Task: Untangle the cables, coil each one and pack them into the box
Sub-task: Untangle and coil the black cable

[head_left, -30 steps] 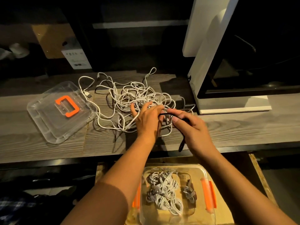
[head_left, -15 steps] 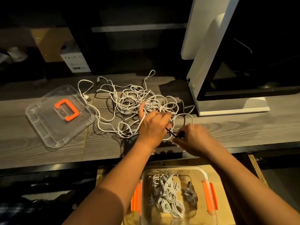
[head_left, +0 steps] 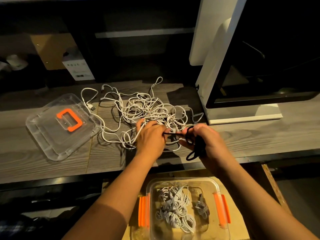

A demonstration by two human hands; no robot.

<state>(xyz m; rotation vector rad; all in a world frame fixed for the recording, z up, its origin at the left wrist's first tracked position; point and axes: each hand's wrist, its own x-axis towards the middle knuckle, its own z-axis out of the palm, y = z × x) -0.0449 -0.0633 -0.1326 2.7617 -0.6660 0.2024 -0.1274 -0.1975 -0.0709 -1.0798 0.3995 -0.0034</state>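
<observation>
Head view: right hand (head_left: 207, 138) grips one looped black cable (head_left: 199, 146), left hand (head_left: 150, 136) pinches its end; one white tangle (head_left: 147, 110), one box (head_left: 216, 184), one lid (head_left: 52, 135).

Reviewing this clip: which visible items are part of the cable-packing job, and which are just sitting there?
In the job: white cable tangle; black cable, looped in the right hand; left hand on the tangle; clear box holding coiled cables; box lid.
Lying about: white-framed screen; white carton at the back.
</observation>
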